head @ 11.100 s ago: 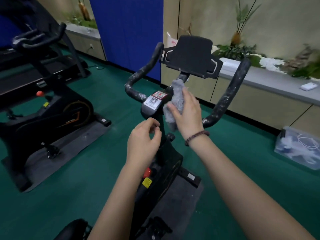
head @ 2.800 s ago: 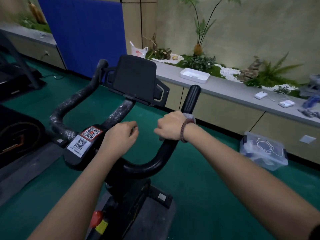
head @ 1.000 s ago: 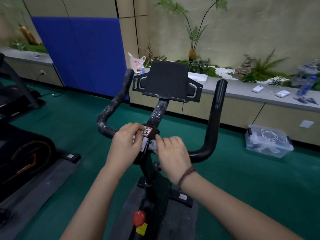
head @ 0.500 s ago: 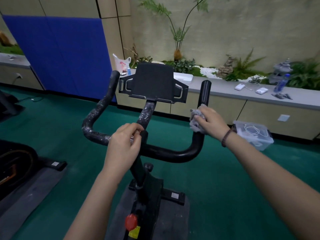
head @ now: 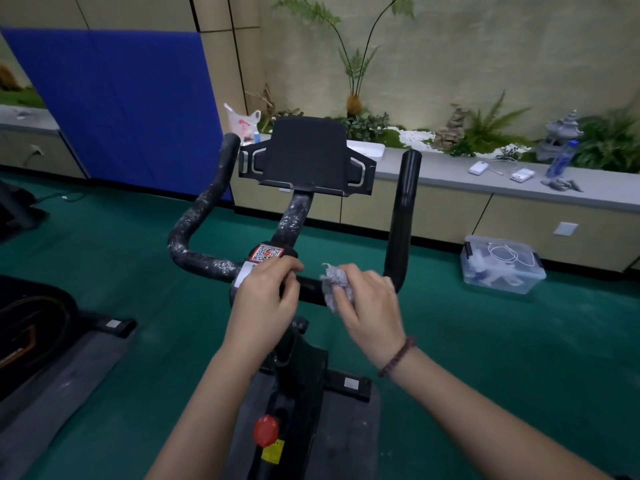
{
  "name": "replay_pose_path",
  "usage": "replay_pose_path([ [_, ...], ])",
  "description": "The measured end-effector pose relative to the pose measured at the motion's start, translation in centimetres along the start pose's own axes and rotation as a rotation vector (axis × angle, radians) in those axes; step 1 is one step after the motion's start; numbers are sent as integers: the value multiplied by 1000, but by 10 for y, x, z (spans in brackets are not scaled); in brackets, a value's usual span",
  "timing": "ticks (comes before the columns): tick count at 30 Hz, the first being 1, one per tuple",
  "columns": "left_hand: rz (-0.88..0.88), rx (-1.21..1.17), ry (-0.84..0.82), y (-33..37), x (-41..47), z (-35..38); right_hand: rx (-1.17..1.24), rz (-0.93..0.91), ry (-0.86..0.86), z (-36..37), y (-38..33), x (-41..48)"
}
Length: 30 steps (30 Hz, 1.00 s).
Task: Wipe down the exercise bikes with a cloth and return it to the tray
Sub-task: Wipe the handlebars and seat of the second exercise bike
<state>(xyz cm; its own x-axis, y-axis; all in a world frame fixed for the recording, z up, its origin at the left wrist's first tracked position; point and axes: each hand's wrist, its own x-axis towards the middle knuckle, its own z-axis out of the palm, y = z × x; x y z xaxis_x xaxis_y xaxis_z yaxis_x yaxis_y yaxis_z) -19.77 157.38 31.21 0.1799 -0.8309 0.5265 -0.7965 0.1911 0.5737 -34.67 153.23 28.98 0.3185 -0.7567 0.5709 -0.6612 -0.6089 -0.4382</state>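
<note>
A black exercise bike [head: 294,216] stands right in front of me, its handlebar [head: 401,216] curving up on both sides of a black tablet holder [head: 306,157]. My right hand [head: 369,306] presses a crumpled grey cloth [head: 334,282] against the crossbar, right of the stem. My left hand [head: 266,299] grips the handlebar centre just below the QR-code sticker [head: 268,252]. A white tray [head: 369,148] sits on the grey ledge behind the tablet holder, partly hidden by it.
Another black bike [head: 31,323] on a grey mat stands at the left. A clear plastic box [head: 502,265] sits on the green floor at the right. The ledge [head: 485,183] carries white devices, a bottle and plants. A blue pad [head: 121,109] leans on the wall.
My right hand has brought the cloth down from the right upright grip to the crossbar beside the stem. My left hand stays on the handlebar centre. My view has shifted a little.
</note>
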Motion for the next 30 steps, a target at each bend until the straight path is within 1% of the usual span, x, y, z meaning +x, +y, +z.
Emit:
replay_pose_path([
  [1, -1, -4, -2, -1, 0, -2, 116, 3, -44, 4, -7, -1],
  [2, -8, -11, 2, -3, -1, -5, 271, 17, -135, 7, -17, -2],
  [3, -24, -13, 19, -6, -2, -9, 445, 44, -268, 10, -28, -3],
  [4, -45, -10, 49, -9, -4, -15, 570, 59, -388, 12, -39, -5],
  [5, -62, -3, 85, -13, -6, -23, 613, 49, -439, 14, -45, -6],
  [6, -74, 8, 121, -19, -9, -31, 628, 28, -421, 12, -49, -3],
  [9, -118, 41, 208, -36, -16, -55, 747, 61, -173, -2, -49, 29],
  [10, -141, 44, 228, -40, -18, -60, 735, 57, -107, -5, -48, 45],
  [11, -164, 45, 242, -44, -20, -64, 665, 37, -77, -3, -48, 61],
  [12, -186, 45, 253, -46, -22, -65, 575, 1, -104, 5, -49, 73],
  [15, -232, 30, 266, -51, -28, -65, 149, -71, -378, 51, -55, 82],
  [16, -233, 25, 263, -52, -31, -64, -2, -81, -432, 63, -59, 77],
  [17, -229, 22, 258, -54, -32, -63, -118, -106, -429, 70, -62, 71],
  [18, -226, 20, 254, -56, -33, -63, -186, -158, -374, 72, -66, 66],
  [21, -231, 12, 257, -62, -35, -62, -306, -393, -225, 78, -72, 41],
  [23, -246, 4, 267, -65, -33, -62, -321, -554, -156, 89, -69, 23],
  [25, -264, 1, 275, -67, -32, -61, -233, -694, -114, 96, -67, 6],
  [26, -270, 3, 278, -67, -31, -61, -192, -766, -130, 98, -65, -3],
  [27, -273, 6, 281, -68, -30, -62, -161, -832, -186, 100, -62, -12],
  [28, -272, 9, 281, -69, -30, -63, -143, -854, -266, 96, -62, -19],
  [29, -271, 13, 282, -70, -30, -64, -109, -829, -326, 88, -63, -24],
  [30, -269, 12, 287, -71, -30, -66, -47, -787, -312, 80, -63, -25],
])
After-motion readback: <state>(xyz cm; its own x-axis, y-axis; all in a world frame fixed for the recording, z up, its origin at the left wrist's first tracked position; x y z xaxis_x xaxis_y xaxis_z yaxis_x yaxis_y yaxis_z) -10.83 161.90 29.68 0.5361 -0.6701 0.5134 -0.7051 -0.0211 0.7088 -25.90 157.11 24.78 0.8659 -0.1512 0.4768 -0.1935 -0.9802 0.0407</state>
